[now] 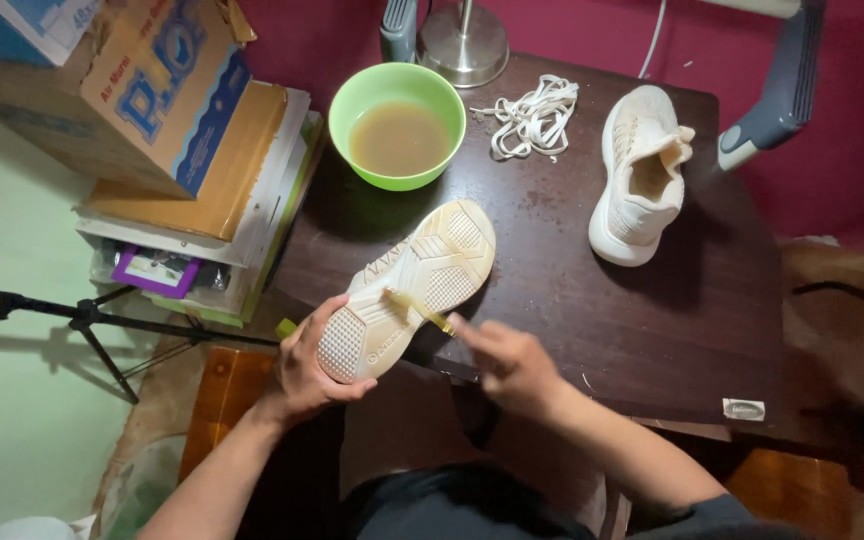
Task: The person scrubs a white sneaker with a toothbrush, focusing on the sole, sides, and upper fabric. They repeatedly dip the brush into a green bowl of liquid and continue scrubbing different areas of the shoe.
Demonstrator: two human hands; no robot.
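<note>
The left hand (307, 365) is wrapped around the heel end of a white sneaker (407, 290), held sole-up at the near edge of the dark wooden table (592, 310). The toe points toward 1 o'clock. The right hand (512, 365) is closed on a small yellow brush (417, 310), apparently a toothbrush, with its head touching the sole near mid-length.

Hazards, judged from this position:

1. Loss of grip. The sneaker appears supported mainly by the left hand, with the heel overhanging the table edge. Firm brush pressure on a wet sole could twist it free, and it would fall toward the lap or floor.
2. Spillage. A green bowl (397, 125) of cloudy brown water stands at 12 o'clock from the sneaker, near the toe. A forward push of the sneaker or a careless dip of the brush could tip or slop it.
3. Re-soiling. The second sneaker (642, 175) at 2 o'clock and the loose white laces (532, 115) at 1 o'clock lie within range of flicked dirty droplets.
4. Water damage. The cardboard boxes (142, 90) and stacked papers (242, 200) at 10 o'clock sit just beside the bowl.
</note>
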